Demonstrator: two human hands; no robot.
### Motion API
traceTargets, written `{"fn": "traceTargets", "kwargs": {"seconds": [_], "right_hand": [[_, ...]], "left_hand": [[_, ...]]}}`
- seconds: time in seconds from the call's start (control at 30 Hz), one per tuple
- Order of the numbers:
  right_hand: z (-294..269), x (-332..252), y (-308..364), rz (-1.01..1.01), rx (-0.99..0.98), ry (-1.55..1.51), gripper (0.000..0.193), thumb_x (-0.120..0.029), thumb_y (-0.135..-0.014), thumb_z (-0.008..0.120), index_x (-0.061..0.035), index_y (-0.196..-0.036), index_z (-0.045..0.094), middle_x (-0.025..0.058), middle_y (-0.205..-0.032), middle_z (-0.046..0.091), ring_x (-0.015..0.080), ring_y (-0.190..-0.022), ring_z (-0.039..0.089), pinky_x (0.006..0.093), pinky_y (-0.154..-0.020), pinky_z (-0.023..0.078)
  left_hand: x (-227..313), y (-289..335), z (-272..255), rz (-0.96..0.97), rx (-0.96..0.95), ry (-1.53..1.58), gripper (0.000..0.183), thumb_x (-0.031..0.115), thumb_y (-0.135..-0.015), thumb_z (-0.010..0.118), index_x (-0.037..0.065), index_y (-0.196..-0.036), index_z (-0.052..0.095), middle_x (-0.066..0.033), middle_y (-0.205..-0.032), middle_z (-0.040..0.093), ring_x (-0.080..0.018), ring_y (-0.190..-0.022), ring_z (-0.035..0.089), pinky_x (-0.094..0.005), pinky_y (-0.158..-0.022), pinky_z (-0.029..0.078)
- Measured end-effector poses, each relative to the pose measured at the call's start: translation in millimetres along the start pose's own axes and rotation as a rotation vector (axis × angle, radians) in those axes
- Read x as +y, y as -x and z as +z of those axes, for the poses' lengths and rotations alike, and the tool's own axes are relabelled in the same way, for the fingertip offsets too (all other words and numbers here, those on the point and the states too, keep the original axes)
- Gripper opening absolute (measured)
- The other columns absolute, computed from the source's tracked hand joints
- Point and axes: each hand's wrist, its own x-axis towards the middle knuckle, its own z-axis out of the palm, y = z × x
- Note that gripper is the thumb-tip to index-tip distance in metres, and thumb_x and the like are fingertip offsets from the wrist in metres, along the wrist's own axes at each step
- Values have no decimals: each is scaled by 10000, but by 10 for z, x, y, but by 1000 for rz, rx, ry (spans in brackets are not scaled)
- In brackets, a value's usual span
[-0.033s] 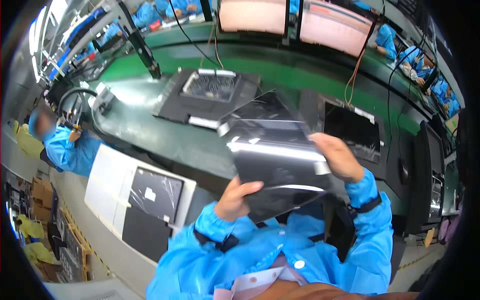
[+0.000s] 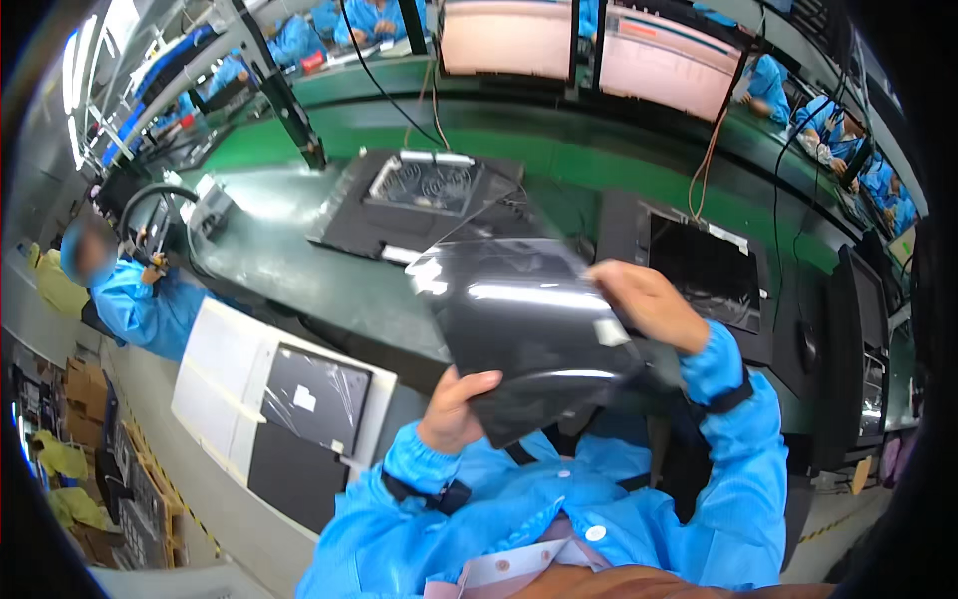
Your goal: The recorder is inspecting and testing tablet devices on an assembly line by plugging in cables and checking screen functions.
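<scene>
A thin, dark glossy panel (image 2: 534,319) with clear film and a small white sticker is held tilted in front of my body. My left hand (image 2: 456,411) grips its lower left corner, thumb on top. At its upper right edge, my right hand (image 2: 654,306) pinches the panel, with those fingertips partly behind it. Light streaks across the panel's surface, and its right end is blurred. Beyond it on the green bench lies a black pad bearing a film-covered plate (image 2: 424,185). A dark screen panel (image 2: 704,265) lies on another black pad to the right of my right hand.
At the lower left, an opened white foam tray (image 2: 225,374) holds a film-wrapped dark panel (image 2: 314,396) and a black sheet (image 2: 291,474). A monitor (image 2: 860,339) stands at the right. A co-worker in blue (image 2: 145,299) is at the left. Cables hang over the bench (image 2: 269,245).
The panel and my right hand have moved a little to the left. The panel's loose film corner hangs differently. Both hands keep their hold.
</scene>
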Motion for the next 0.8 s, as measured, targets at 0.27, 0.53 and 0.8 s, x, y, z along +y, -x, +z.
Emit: {"fn": "traceTargets", "kwargs": {"seconds": [0.27, 0.53, 0.8], "right_hand": [[480, 551, -1367, -668, -15, 1281, 197, -186, -876, 671, -69, -1035, 670, 120, -1061, 661, 296, -1088, 588, 423, -994, 417], [834, -188, -865, -403, -11, 605, 194, -170, -936, 634, -19, -1058, 633, 155, -961, 689, 381, -916, 653, 439, -788, 518], [1193, -289, -842, -667, 228, 549, 181, -106, -890, 694, -42, -1058, 671, 120, -904, 680, 311, -819, 649, 404, -723, 489]], "left_hand": [[579, 422, -666, 426, 287, 18, 496, 124, -925, 566, -104, -1362, 512, -242, -1376, 584, -356, -1253, 595, -471, -1099, 458], [867, -83, -716, 463, 233, 215, 384, 138, -997, 544, -65, -1323, 562, -199, -1345, 621, -318, -1265, 589, -442, -1131, 422], [818, -203, -561, 446, 91, 312, 307, 114, -1015, 514, -39, -1268, 598, -190, -1306, 646, -302, -1211, 632, -434, -1074, 500]]}}
